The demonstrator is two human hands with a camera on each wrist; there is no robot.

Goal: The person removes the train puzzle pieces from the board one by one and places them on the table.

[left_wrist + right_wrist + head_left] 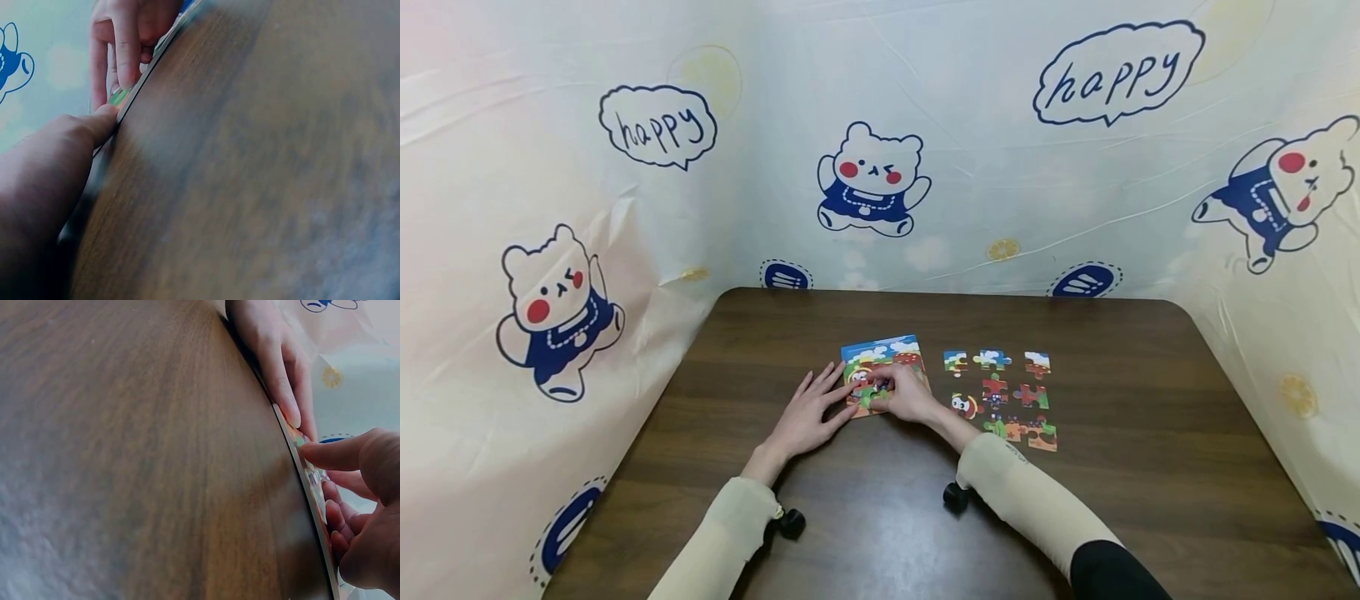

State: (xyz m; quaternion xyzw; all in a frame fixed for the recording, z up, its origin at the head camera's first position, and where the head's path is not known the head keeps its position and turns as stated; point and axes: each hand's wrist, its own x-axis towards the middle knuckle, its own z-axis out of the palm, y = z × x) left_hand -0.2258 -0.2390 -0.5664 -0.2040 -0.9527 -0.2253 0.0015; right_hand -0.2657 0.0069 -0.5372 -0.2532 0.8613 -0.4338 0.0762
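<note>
A small jigsaw board (880, 343) with a bright cartoon picture lies on the brown table. My left hand (805, 421) rests at its left side, fingers spread, thumb on the lower left edge; the left wrist view shows that thumb (103, 122) at the board's rim. Over the lower middle of the board, my right hand (906, 396) has bent fingers and pinches a green puzzle piece (119, 97) between thumb and forefinger, low at the picture. In the right wrist view the right thumb (334, 454) touches the picture close to the left thumb.
Several loose puzzle pieces lie in rough rows right of the board, among them a blue sky piece (992, 360), a red one (1032, 397) and an orange and green one (1042, 435). A printed cloth (970, 208) hangs behind the table (1135, 400).
</note>
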